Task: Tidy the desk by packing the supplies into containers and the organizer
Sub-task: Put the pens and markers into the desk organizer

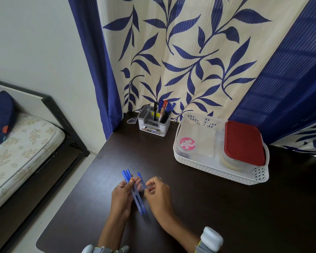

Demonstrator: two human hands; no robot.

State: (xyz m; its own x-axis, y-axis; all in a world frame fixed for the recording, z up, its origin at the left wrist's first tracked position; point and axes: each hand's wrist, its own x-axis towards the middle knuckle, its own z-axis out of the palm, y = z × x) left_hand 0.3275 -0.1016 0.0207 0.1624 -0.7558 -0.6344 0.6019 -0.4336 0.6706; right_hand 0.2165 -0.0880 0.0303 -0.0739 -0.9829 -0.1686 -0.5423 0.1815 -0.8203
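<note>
Gripping a bundle of blue pens (135, 190) over the dark desk (208, 207), the left hand (123, 196) curls its fingers round them. The right hand (158, 193) pinches one pen beside it. Farther back stand the organizer (152, 123) and white basket (217, 168).

The table (199, 207) under my hands is dark wood-look, smooth with a soft sheen. The pens (135, 192) I hold are blue translucent plastic. My white basket (217, 172) is perforated plastic, the red lid (243, 142) in it matt plastic. The organizer (152, 123) is smooth grey-and-white plastic. The curtain (190, 61) behind is ribbed cloth, and the mattress (20, 150) printed fabric.
</note>
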